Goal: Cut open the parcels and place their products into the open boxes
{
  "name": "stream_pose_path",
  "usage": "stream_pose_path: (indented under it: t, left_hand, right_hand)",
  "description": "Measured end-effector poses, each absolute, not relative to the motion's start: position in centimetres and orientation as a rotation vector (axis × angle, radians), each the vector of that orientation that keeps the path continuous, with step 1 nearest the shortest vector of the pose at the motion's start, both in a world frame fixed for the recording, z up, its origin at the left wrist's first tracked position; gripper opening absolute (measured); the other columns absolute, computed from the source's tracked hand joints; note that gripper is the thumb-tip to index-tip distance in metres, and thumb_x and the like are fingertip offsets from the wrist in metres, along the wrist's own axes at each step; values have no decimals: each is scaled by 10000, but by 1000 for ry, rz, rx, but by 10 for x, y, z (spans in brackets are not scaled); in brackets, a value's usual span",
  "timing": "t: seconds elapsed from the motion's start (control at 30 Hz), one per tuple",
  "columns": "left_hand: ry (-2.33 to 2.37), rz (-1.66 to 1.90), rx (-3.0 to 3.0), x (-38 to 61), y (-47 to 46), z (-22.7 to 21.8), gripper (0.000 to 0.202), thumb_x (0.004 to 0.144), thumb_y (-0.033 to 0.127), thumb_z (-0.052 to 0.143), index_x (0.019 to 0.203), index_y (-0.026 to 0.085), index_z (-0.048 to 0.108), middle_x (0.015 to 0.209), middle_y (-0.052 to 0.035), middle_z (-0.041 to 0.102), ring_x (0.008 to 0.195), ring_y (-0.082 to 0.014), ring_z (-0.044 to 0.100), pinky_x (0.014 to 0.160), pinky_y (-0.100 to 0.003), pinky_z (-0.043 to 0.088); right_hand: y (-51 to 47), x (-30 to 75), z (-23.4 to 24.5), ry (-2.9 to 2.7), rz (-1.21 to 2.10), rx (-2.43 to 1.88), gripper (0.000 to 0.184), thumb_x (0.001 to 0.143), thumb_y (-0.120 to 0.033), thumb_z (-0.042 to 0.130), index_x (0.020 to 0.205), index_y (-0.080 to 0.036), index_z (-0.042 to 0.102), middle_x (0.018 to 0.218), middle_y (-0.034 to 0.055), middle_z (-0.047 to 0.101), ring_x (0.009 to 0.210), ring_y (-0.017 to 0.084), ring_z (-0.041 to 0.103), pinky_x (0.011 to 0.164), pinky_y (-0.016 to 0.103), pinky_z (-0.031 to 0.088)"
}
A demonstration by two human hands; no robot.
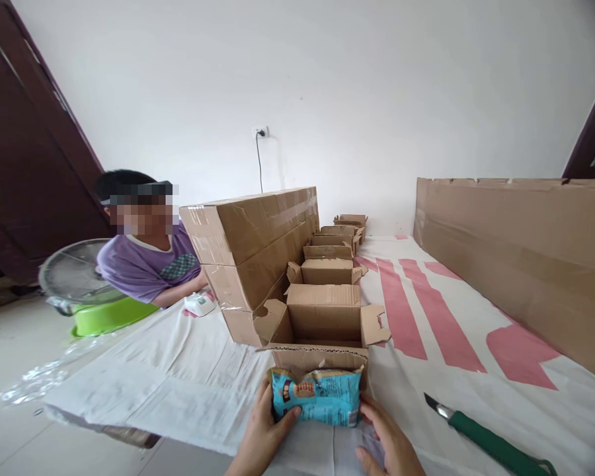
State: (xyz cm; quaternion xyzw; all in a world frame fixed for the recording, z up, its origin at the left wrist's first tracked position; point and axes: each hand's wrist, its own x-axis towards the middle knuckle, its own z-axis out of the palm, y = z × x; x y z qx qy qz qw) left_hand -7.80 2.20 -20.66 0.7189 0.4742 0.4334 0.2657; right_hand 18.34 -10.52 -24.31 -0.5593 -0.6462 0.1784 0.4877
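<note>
On the near counter [178, 403]: one blue packet [322, 400], left hand [260, 430] gripping one end, right hand [391, 439] loosely spread at the other, before an open carton [317, 357] (apparently positioning; lifting would call for both hands).

And here's the room: a plain white wall [387, 99] runs right across the back, softly and evenly lit, with a socket [266, 132] on it and a black cord [259, 165] dropping down! Over on the left, a dark reddish-brown door [24, 145] slants through the view; pale tiles cover the floor [10, 439], a round fan [74, 274] sits near the table, and there's its white cloth [129, 390], splashed with pinkish-red shapes [446, 324]
</note>
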Motion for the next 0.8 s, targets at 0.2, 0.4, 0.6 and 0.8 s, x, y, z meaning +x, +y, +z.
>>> stream_pose_path:
  t: [0.2,0.4,0.6,0.8]
  left_hand:
    - [1220,1065,1951,-78,19,-197,589,767,528,673,1222,159,606,1326,-177,565,1286,-379,498,1083,-528,405]
    - [1267,1088,1968,-74,15,-192,493,770,504,656,1139,176,645,1241,-149,567,1207,-357,548,1026,-507,461]
    - [1269,1132,1968,-73,15,-191,473,752,483,680,1124,192,658,1176,-129,617,1149,-351,590,965,-497,506]
    - [1305,1055,1906,-72,14,-194,547,758,512,656,1179,171,584,1189,-141,663,1159,-364,601,986,-513,480]
  right_hand:
    - [-103,188,-247,-1759,326,-1374,596,852,-321,617,1415,-186,477,1491,158,462,1360,318,454,1080,427,443]
    - [-100,178,-259,-1524,89,-1469,469,832,-343,634,1279,-225,555,1550,152,354,1360,366,435,1015,453,493]
    - [-89,188,-275,-1601,-24,-1444,506,837,-344,647,1300,-206,497,1500,196,420,1289,367,516,960,462,535]
    - [-77,173,-273,-1526,2,-1444,558,816,-338,617,1329,-204,444,1445,197,483,1281,372,517,970,502,523]
